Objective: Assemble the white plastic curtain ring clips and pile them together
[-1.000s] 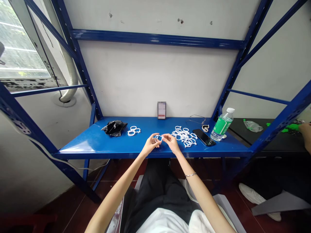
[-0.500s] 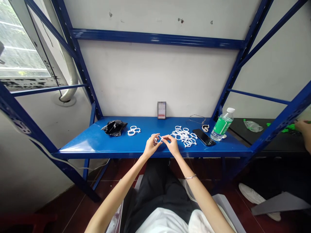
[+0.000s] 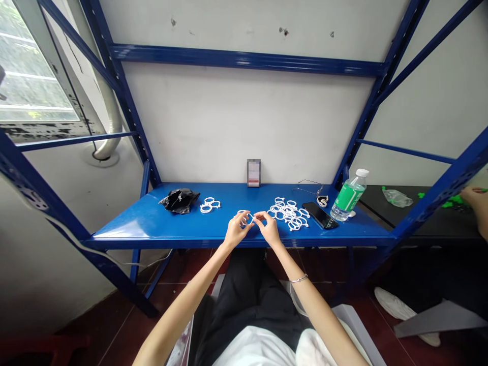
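Observation:
Close together over the front of the blue table, my left hand (image 3: 237,229) and my right hand (image 3: 268,227) both pinch a white plastic ring (image 3: 249,219). The fingers partly cover it, and another white loop seems to show by the left fingertips. To the right of my hands lies a loose heap of white rings (image 3: 288,213), several with small knobs. A smaller group of white rings (image 3: 209,205) rests on the left, beside a crumpled black plastic bag (image 3: 180,201).
A black phone (image 3: 320,215) and a green-labelled water bottle (image 3: 347,195) stand near the right end of the blue table (image 3: 133,223). A small upright screen (image 3: 253,173) leans on the wall. Blue metal posts frame both sides. At far right, another person's hand (image 3: 476,206) is near green pieces.
My fingers have shifted slightly around the white ring, and my hands stay in nearly the same place. The heaps lie as before.

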Demonstrator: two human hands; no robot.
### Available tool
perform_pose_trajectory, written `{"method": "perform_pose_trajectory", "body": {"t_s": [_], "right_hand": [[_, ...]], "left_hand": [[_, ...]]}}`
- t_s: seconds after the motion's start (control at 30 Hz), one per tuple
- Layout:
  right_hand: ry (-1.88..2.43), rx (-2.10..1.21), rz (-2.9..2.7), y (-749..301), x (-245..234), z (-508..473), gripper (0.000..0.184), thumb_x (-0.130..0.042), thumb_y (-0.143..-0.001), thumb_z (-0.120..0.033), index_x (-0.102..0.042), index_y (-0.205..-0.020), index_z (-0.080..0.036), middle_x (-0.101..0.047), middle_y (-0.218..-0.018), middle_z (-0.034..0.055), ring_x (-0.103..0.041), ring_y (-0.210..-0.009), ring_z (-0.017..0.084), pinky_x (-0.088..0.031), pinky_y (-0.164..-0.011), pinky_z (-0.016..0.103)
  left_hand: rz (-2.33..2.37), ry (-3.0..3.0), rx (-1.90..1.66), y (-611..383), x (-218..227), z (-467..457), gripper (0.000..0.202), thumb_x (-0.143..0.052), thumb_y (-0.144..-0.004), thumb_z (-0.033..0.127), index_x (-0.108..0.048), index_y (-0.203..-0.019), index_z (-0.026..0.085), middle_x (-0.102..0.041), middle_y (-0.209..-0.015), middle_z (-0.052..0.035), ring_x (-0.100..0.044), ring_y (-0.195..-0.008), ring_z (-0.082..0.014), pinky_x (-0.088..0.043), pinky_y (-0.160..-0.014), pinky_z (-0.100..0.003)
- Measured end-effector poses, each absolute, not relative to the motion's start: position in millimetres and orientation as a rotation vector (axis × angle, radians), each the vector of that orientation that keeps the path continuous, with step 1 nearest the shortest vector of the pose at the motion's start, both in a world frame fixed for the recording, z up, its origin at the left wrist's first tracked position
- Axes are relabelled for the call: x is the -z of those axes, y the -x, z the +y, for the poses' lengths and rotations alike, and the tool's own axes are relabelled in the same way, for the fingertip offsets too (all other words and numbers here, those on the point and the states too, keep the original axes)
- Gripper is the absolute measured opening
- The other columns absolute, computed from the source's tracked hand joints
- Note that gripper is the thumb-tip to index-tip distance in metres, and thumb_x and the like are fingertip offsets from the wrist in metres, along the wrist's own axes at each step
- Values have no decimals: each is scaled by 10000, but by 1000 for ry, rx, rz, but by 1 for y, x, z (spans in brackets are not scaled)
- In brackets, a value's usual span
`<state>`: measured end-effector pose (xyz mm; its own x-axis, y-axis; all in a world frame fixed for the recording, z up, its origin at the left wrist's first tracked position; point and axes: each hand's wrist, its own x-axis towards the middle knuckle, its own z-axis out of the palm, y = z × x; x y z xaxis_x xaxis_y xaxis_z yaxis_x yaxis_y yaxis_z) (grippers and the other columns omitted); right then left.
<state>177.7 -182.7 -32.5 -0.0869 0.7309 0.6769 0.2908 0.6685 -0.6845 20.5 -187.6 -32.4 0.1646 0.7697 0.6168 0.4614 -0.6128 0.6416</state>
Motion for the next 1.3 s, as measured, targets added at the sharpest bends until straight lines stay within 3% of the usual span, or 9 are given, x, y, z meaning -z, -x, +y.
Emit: {"method": "perform_pose_trajectory", "body": {"t_s": [0.2, 0.63, 1.07, 1.3], "right_hand": [[874, -374, -1714, -176, 35, -181, 202, -531, -892, -396, -605, -852, -213, -656, -818, 51, -629, -725, 209, -508, -691, 331], [853, -348, -1729, -177, 40, -177, 206, -512, -897, -360, -549, -760, -210, -645, -794, 48, -614, -720, 204, -498, -682, 329], [842, -363, -1736, -177, 40, -179, 234, -501, -903, -358, -529, -722, -213, -635, -752, 40, -613, -717, 205, -488, -667, 324], [858, -417, -1724, -177, 34, -182, 196, -516, -895, -367, -588, -804, -209, -648, -771, 38, -611, -687, 195, -500, -667, 325]], "left_hand": [[1218, -2241, -1353, -15, 30, -186, 354, -580, -848, 344, -558, -1170, 200, -636, -1024, -76, -612, -758, -150, -506, -655, -250], [1254, -2366, -1409, -13, 36, -183, 335, -622, -826, 311, -581, -1141, 207, -658, -883, -41, -632, -756, -156, -518, -652, -245], [1241, -2374, -1377, -12, 34, -185, 335, -604, -837, 346, -588, -1137, 199, -656, -871, -48, -627, -730, -157, -515, -638, -251], [1232, -2378, -1393, -12, 36, -182, 329, -582, -857, 343, -562, -1156, 207, -633, -908, -49, -612, -734, -147, -514, -641, -248]]}}
